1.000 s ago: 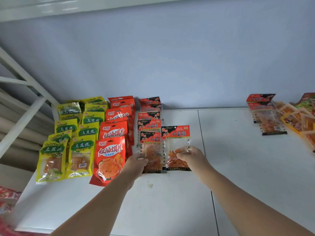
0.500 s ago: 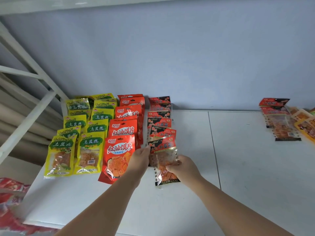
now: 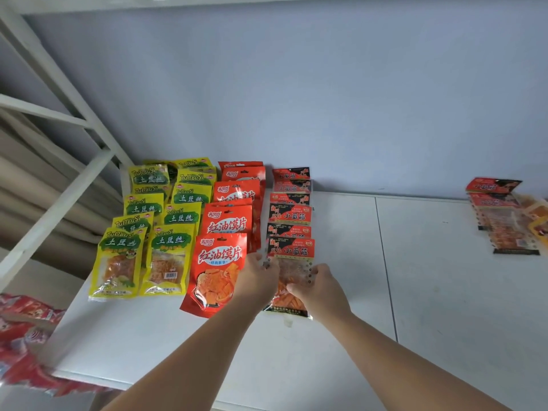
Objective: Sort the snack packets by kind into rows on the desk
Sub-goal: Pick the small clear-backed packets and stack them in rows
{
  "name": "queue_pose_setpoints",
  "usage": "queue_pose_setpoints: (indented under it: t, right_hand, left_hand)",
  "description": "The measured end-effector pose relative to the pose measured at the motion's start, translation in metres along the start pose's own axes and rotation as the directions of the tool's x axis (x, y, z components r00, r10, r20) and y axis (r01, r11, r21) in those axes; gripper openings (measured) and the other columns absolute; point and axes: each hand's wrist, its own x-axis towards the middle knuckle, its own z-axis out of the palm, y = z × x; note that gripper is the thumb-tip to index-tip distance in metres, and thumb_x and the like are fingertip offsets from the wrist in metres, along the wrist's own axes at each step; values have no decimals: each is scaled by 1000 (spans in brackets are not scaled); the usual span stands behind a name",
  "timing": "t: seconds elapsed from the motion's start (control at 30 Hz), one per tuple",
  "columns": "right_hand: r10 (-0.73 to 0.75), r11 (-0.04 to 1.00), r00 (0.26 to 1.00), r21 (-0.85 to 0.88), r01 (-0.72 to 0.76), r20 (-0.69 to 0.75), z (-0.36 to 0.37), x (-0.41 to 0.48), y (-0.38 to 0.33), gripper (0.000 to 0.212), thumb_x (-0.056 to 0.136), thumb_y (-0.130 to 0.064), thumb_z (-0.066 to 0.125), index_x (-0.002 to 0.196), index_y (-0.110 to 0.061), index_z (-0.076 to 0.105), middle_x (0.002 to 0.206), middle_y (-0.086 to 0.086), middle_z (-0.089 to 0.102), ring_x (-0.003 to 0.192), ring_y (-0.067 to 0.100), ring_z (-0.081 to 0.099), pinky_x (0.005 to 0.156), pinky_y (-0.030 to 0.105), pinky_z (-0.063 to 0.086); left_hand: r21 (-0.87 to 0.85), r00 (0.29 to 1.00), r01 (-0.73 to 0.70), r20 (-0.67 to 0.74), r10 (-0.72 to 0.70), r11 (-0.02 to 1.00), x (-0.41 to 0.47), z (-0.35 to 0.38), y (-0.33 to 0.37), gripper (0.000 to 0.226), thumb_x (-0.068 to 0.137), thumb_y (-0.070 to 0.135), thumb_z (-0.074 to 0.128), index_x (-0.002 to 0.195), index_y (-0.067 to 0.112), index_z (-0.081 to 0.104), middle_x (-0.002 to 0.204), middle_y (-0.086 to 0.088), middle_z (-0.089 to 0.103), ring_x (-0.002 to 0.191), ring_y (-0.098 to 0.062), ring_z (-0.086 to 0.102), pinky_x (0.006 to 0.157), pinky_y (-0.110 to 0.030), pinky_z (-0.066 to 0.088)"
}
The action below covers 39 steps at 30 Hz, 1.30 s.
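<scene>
Hands are both on one snack packet here, the front packet (image 3: 292, 252) of the black-and-red row (image 3: 290, 213), sitting at the near end of that row on the white desk (image 3: 430, 292). The left hand (image 3: 258, 280) is curled in at the packet's left edge, fingertips (image 3: 261, 261) bent right where the clear window starts, so it's a narrow grip on that side, not a spread palm. The right hand (image 3: 321, 290) has the lower right part, thumb laid across the clear window over the orange strips and the other fingers curled round the right edge, so it's pinching the packet too. Can't really tell if the packet is lifted a bit or lying flat on the desk. Its label overlaps the packet behind it, and that row runs straight back to the wall (image 3: 326, 99). Just left of it, partly under the left hand, is the row of red packets (image 3: 229, 223), then two columns of yellow packets (image 3: 154, 229) further left, all overlapping like shingles. Well off to the right there's a loose pile of packets (image 3: 501, 215). There's a small stain (image 3: 287, 322) on the desk just below the held packet. A white frame (image 3: 59, 185) stands at left, and some blurry red wrappers (image 3: 26, 339) sit lower left, off the desk.
</scene>
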Motion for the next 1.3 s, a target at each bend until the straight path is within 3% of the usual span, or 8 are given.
queue_pose_setpoints:
  t: [0.07,0.23,0.37,0.57,0.63,0.8,1.03,1.3]
  right_hand:
    - [-3,1000,1000,15,3,-4,2,1,-1,52,77,-50,75,110,-26,43,91,-13,66,75,7,69,69,36,61]
    - [-10,999,999,48,12,-46,1,0,-2,48,83,-48,71,116,-22,50,89,-18,59,74,2,63,57,18,48]
    - [-8,999,997,32,10,-71,-6,-6,3,42,90,-49,65,119,-22,52,92,-18,55,78,-2,56,58,16,39]
    - [0,996,992,-89,-11,-124,-36,-23,24,26,94,-44,59,110,-24,59,90,-16,56,85,4,57,63,19,40]
    - [33,994,986,-95,-49,-162,-51,-34,37,20,94,-42,59,105,-25,59,88,-16,57,87,7,58,67,21,43]
    - [102,980,956,-139,-144,-274,-96,-68,72,15,93,-37,57,100,-25,59,92,-12,60,90,13,59,76,27,45]
    - [194,966,906,-90,-244,-376,-157,-126,135,22,96,-36,57,108,-19,61,103,-6,63,93,14,60,78,28,48]
    - [262,962,865,48,-267,-428,-222,-198,228,33,96,-37,58,122,-17,60,118,-3,66,103,13,61,84,25,47]
  left_hand:
    - [62,998,-60,-9,60,996,-3,-1,3,47,102,42,49,145,24,39,133,-1,61,77,-1,61,47,-17,48]
    - [124,978,-205,-16,208,971,-9,-7,5,36,99,32,53,134,23,51,140,-2,54,102,-9,52,74,-23,42]
    - [141,957,-287,16,288,947,-12,-12,10,27,98,30,58,125,26,57,132,3,55,108,-10,53,85,-26,45]
    - [98,901,-416,178,396,904,-6,-9,21,16,98,28,60,114,28,61,105,17,64,97,-1,61,72,-14,45]
    - [112,876,-449,253,411,887,-4,-1,25,19,99,28,59,117,25,64,104,18,66,96,1,62,72,-14,46]
    - [189,818,-526,379,432,829,-13,30,38,23,98,31,62,118,23,68,113,9,71,105,-11,66,97,-34,54]
    - [297,715,-668,510,478,683,-54,84,65,22,96,34,62,115,28,69,98,19,66,97,-4,63,80,-22,44]
    - [402,694,-698,584,421,593,-132,172,74,24,94,35,61,117,30,66,103,16,66,102,-7,63,90,-24,47]
